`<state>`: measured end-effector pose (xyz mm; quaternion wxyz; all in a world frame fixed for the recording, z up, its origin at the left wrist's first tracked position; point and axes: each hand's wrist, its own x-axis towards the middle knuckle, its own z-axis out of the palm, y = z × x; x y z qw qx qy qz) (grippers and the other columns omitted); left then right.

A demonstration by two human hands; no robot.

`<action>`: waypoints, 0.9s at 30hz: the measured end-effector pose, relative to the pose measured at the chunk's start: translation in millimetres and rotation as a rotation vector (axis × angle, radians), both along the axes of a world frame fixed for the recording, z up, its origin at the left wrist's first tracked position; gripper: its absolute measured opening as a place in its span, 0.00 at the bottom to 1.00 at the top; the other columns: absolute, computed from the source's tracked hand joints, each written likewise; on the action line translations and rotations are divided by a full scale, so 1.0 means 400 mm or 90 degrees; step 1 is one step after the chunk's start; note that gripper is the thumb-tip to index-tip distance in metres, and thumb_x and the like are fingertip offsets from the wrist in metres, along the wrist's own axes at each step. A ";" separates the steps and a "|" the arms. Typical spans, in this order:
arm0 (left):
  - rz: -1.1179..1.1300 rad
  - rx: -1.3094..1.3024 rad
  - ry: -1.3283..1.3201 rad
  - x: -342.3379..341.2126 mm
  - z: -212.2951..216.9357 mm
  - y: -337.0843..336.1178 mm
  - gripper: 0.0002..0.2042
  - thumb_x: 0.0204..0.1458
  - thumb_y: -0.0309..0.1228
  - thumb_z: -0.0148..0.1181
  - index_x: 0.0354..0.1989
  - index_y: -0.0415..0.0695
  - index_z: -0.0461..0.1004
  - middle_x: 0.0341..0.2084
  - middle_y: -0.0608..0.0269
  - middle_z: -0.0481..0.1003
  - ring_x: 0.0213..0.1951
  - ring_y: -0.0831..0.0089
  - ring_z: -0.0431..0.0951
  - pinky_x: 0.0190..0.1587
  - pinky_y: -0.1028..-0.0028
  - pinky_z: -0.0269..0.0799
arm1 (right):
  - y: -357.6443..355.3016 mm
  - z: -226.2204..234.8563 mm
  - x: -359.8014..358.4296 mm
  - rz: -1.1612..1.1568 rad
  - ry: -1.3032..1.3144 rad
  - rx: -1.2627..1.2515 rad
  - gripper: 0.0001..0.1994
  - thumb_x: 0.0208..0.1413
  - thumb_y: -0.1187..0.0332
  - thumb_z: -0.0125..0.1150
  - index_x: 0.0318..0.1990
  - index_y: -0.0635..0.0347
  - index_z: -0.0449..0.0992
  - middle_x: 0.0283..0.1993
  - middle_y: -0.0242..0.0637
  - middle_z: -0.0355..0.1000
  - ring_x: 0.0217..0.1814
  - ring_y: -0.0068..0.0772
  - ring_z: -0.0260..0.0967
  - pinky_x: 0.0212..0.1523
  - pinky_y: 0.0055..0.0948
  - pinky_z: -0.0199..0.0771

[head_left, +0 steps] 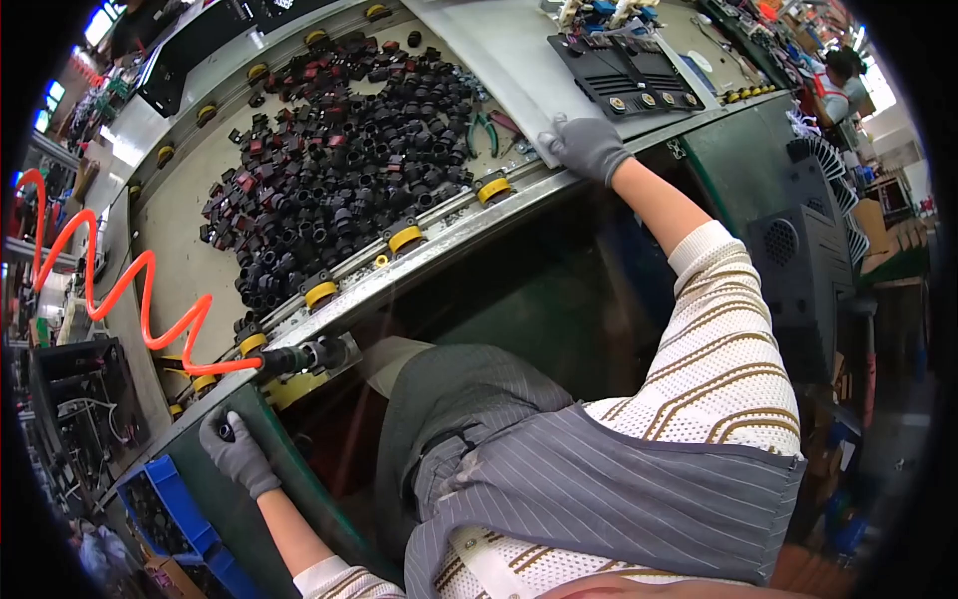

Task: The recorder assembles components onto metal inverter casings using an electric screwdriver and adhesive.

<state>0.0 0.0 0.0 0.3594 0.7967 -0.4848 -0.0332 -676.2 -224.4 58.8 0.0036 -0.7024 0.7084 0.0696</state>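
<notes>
My left hand [239, 455], in a grey glove, is closed around a small round black plastic part [227, 431] above a green surface. It looks like the parts in the big pile, though most of it is hidden by the fingers. My right hand [591, 150], gloved too, grips the near corner of a pale grey flat board [499, 75]. On the board lies a black panel [624, 75] with round brass-coloured fittings. The heap of small black parts [334, 165], some reddish, lies left of the board. Green-handled pliers [481, 133] lie between them.
A coiled orange air hose [150, 290] runs to a dark air tool [304, 356] at the bench's front edge. Yellow rollers [404, 238] line the metal rail. A blue bin [180, 504] stands lower left, a black casing [793, 260] at right. Another person [843, 85] is far right.
</notes>
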 end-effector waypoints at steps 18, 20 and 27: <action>-0.015 -0.015 -0.009 -0.052 0.045 -0.004 0.12 0.54 0.30 0.65 0.45 0.41 0.76 0.44 0.56 0.74 0.47 0.61 0.76 0.55 0.65 0.72 | 0.030 0.114 0.568 0.362 -0.049 0.146 0.27 0.67 0.48 0.45 0.33 0.59 0.84 0.34 0.48 0.80 0.39 0.52 0.79 0.43 0.49 0.76; -0.018 -0.011 -0.041 -0.051 0.045 -0.004 0.12 0.54 0.30 0.65 0.45 0.41 0.76 0.44 0.56 0.74 0.47 0.61 0.76 0.54 0.66 0.72 | 0.034 0.118 0.635 0.408 -0.053 0.159 0.25 0.66 0.49 0.46 0.34 0.60 0.84 0.35 0.47 0.80 0.39 0.52 0.79 0.43 0.49 0.76; -0.015 -0.037 -0.013 -0.048 0.042 -0.005 0.12 0.54 0.30 0.66 0.45 0.41 0.77 0.43 0.56 0.75 0.47 0.62 0.77 0.54 0.66 0.72 | 0.033 0.098 0.865 0.539 -0.145 0.112 0.26 0.64 0.48 0.46 0.32 0.62 0.83 0.32 0.49 0.79 0.37 0.53 0.79 0.42 0.49 0.77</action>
